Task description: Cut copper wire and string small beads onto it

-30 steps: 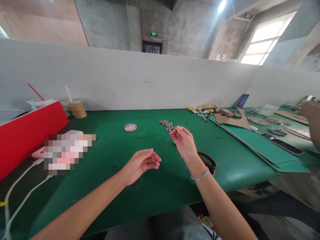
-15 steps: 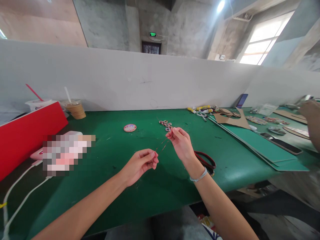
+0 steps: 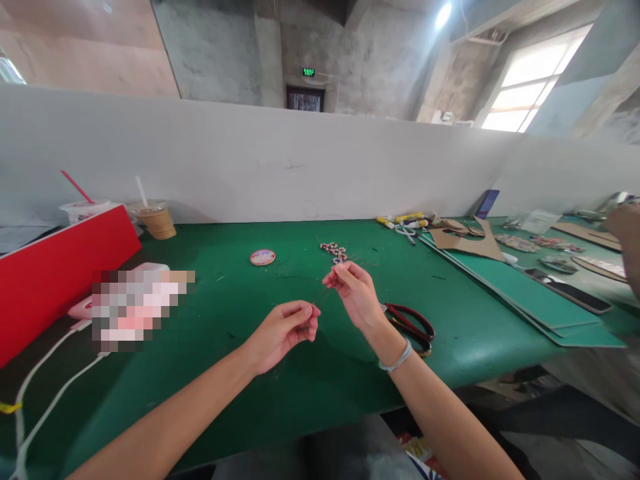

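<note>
Between my two hands runs a thin reddish thread or wire (image 3: pixel 324 295); its exact kind is too fine to tell. My left hand (image 3: pixel 289 331) pinches its lower end between thumb and fingers, palm turned inward. Higher and to the right, my right hand (image 3: pixel 351 288) pinches the other end with thumb and forefinger. Just beyond that hand, a small cluster of patterned round beads or discs (image 3: pixel 334 251) lies on the green table (image 3: pixel 215 393). Beside my right wrist rests a pair of scissors (image 3: pixel 413 321) with red-and-black handles, their blades partly hidden by the wrist.
A round badge-like disc (image 3: pixel 263 257) lies at mid-table. Left stand a red box (image 3: pixel 65 280), a drink cup (image 3: pixel 156 221) and a blurred pink-white item with cables. Right are markers (image 3: pixel 407 219), cut cardboard (image 3: pixel 470 240), green mats (image 3: pixel 520 293), a phone (image 3: pixel 567 291) and another person's hand (image 3: pixel 623 223).
My right hand has come down and left, closer to my left hand, shortening the visible thread span. More of the scissors shows. The camera view has shifted slightly.
</note>
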### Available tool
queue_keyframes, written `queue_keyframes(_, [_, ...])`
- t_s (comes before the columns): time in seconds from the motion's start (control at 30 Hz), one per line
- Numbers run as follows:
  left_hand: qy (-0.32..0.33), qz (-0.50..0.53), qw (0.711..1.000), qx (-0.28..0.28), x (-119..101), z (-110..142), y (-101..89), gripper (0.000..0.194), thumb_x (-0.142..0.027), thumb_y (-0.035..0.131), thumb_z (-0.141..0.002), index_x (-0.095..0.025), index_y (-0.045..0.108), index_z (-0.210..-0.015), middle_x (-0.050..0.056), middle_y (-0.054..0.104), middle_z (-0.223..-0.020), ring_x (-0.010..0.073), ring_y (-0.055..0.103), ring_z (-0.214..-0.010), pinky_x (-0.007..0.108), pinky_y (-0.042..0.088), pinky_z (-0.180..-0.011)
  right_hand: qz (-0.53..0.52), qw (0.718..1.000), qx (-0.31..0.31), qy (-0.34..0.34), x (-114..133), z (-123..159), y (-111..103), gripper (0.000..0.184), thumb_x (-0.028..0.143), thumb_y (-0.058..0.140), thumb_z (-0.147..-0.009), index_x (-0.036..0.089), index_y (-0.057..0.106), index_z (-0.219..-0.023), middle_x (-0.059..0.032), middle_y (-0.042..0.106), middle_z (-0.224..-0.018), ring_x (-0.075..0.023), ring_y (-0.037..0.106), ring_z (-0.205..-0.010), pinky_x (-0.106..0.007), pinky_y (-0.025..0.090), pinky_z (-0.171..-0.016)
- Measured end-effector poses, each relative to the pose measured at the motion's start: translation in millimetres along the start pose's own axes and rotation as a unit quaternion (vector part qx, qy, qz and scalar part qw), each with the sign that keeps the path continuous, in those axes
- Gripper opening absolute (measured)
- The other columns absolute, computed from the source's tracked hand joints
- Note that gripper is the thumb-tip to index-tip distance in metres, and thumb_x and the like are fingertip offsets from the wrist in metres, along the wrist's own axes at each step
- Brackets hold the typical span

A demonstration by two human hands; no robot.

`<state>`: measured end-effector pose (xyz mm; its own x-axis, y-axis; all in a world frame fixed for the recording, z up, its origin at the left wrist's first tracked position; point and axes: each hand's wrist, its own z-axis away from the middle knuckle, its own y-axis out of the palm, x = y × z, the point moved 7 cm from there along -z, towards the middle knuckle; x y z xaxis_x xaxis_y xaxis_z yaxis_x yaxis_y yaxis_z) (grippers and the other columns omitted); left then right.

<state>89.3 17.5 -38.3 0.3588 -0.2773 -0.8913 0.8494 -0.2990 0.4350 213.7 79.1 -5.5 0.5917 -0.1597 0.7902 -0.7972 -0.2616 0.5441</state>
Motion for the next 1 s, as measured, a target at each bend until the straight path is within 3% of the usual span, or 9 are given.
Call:
queue_keyframes(0.33, [-0.01,0.025,1.0,0.008,3,-1,-1.7,0.023,-0.031,0.064,-0.081,-0.012,0.067,-0.094,0.005,0.065,-0.077,0.013,0.061,-0.07,0.025,0.051,-0.067,0.011,0.999,0.028,0.012,-5,4,9,0.017,0.028,0.066,-0.077,0.018,0.057,-0.066,0.0006,0.062,-0.063,-0.0124,0.06,-0.063,-0.025,0.045,-0.062])
queue_keyframes(0.53, [-0.002,0.012,1.0,-0.001,3,-1,-4.1,0.018,-0.027,0.069,-0.078,-0.011,0.068,-0.087,0.0,0.06,-0.065,0.0088,0.057,-0.058,0.021,0.047,-0.059,0.018,0.999,0.048,0.015,-7,6,14,0.016,0.028,0.064,-0.079,0.018,0.058,-0.068,-0.0007,0.064,-0.064,-0.0125,0.06,-0.063,-0.025,0.044,-0.062])
queue_keyframes(0.8, [-0.009,0.034,0.999,0.008,4,-1,-1.6,0.019,-0.029,0.066,-0.08,-0.012,0.068,-0.088,0.004,0.064,-0.075,0.0118,0.06,-0.067,0.023,0.05,-0.064,0.04,0.997,0.065,0.021,-7,11,20,0.016,0.031,0.062,-0.08,0.018,0.058,-0.07,-0.0009,0.065,-0.065,-0.0124,0.058,-0.063,-0.026,0.045,-0.062])
queue_keyframes(1.0, [0.004,0.02,1.0,-0.01,4,-2,-6.7,0.017,-0.026,0.07,-0.076,-0.011,0.068,-0.083,0.002,0.063,-0.068,0.0092,0.059,-0.06,0.021,0.048,-0.061,0.036,0.996,0.08,0.028,-7,13,24,0.015,0.03,0.062,-0.08,0.018,0.059,-0.071,-0.0012,0.065,-0.066,-0.0125,0.058,-0.063,-0.026,0.045,-0.063])
